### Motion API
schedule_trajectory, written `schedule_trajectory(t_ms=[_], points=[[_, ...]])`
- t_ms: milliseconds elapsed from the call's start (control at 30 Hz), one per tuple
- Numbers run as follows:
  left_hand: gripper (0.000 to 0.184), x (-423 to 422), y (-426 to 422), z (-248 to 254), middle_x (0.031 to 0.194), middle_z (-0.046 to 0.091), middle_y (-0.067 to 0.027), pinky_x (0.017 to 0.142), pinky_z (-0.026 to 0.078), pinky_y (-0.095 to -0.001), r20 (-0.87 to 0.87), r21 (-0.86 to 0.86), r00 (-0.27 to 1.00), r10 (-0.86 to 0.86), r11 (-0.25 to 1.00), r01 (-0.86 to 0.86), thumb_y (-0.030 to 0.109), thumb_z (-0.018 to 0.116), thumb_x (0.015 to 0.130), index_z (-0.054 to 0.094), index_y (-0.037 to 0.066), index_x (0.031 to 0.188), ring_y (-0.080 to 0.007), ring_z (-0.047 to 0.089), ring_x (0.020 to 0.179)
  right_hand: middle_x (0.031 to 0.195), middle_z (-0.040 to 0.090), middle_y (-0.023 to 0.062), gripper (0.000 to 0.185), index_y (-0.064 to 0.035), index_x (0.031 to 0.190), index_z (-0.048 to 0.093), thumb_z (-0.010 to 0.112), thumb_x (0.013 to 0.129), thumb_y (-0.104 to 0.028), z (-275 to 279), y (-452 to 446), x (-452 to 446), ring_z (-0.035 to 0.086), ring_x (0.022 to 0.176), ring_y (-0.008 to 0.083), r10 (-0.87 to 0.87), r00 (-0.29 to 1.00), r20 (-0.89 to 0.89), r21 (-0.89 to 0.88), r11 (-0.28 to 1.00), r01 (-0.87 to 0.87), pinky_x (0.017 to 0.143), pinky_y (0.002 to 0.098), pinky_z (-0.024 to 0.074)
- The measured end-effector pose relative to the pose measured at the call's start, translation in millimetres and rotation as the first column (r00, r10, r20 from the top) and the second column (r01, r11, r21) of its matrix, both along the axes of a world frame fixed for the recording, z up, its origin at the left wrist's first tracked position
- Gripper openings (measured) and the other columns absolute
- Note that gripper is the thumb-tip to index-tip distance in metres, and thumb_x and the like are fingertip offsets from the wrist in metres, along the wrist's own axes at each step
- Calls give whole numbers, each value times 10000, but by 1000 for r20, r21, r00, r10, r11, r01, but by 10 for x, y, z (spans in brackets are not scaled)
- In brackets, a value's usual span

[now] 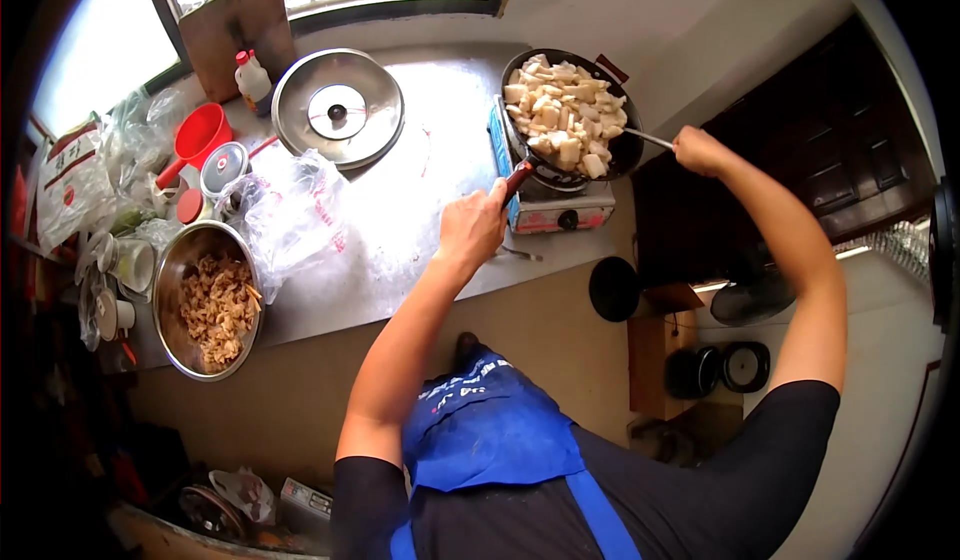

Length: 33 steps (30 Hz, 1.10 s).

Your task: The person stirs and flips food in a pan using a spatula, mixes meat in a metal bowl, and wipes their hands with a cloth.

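My left hand (474,223) is closed round the brown handle (518,179) of a dark wok (632,160). Pale, flat-cut pieces of food (565,110) fill much of the wok, which sits on a portable gas stove (560,212). At the wok's right side, my right hand (703,151) grips a cooking utensil with a thin metal handle (650,139). The utensil's working end is hidden at the food's edge, so I cannot tell its exact kind.
A large metal lid (375,140) lies on the steel counter (400,250). At left are a steel bowl (168,345) of browned food, a red dipper (203,132), plastic bags (290,210) and a bottle (253,80). A cutting board (235,35) leans by the window.
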<state>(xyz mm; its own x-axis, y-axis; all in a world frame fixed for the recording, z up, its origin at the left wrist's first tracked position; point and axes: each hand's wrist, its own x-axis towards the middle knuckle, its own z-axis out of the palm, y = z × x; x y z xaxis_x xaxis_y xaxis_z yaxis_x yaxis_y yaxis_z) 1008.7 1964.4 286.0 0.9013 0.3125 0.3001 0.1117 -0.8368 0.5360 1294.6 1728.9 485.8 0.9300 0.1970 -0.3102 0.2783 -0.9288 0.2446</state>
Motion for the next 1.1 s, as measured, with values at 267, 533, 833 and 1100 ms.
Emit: schedule_trajectory(t_ms=[267,533,833,1100], points=[[489,11,60,91,798,694,-158,651,526,-478,-47,47,998,-49,998,51,260,721,881,593,120,1331,-367,681,725,1019,708,244,272,-97,1082,738,566,988,-286,-655,-796,378,658,995,468,219,962,164,276,926,-257,883,541,516],[436,16,17,133,791,692,-176,648,532,-497,-69,82,997,-31,996,37,265,700,889,599,145,1295,-384,687,732,921,701,247,248,-65,1044,684,541,1004,-264,-1170,-693,104,658,908,480,238,903,357,378,847,-373,807,561,519],[407,-7,-22,124,786,697,-194,668,542,-506,-74,56,997,21,998,-17,266,699,884,606,159,1266,-403,693,735,786,701,207,344,-14,1257,652,497,997,-175,-1104,-657,-304,711,696,375,448,723,525,49,833,-551,652,467,573],[363,-25,-41,165,771,694,-203,670,545,-516,-72,32,997,28,999,-26,248,695,876,612,159,1218,-413,695,735,732,663,133,427,-48,1329,642,552,921,-134,-739,-780,-848,701,609,277,606,533,591,-248,765,-594,541,371,567]])
